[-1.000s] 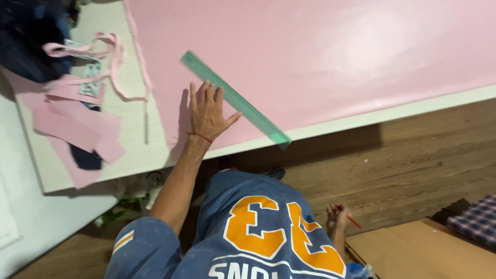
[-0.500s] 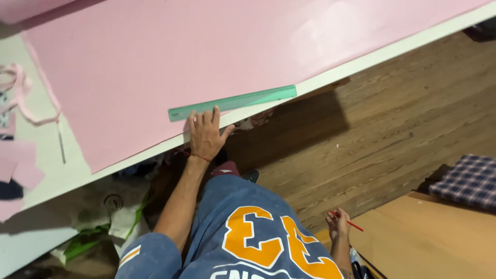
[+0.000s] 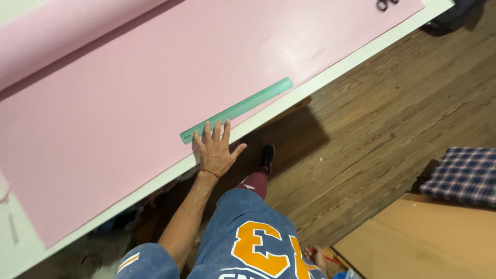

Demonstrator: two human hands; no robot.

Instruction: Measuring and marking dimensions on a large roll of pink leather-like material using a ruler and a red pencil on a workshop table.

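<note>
Pink, smooth and matte, a large sheet of thin foam-like material (image 3: 155,88) covers most of the white worktable (image 3: 330,77), its near edge running just inside the table's rim and its far part curling up into a loose roll at the top left. On it, close to that near edge and parallel with it, lies a long translucent green plastic ruler (image 3: 236,110), flat and narrow, with fine graduation marks along one side (too small to read). The left hand (image 3: 216,150) lies spread and flat, palm down, over the table's edge, fingers stretched forward so that their tips press on the lower left end of the ruler; it grips nothing, it only bears down. A thin red thread circles the wrist. The right hand (image 3: 316,257) hangs low beside the body at the bottom of the view, fingers curled around a slim red pencil (image 3: 330,259). Beneath the table the floor is of brown wooden boards with a marked grain. A flat tan board (image 3: 429,243) lies at the lower right, and behind it sits a blue and white checked cloth (image 3: 465,174), soft and slightly rumpled.
</note>
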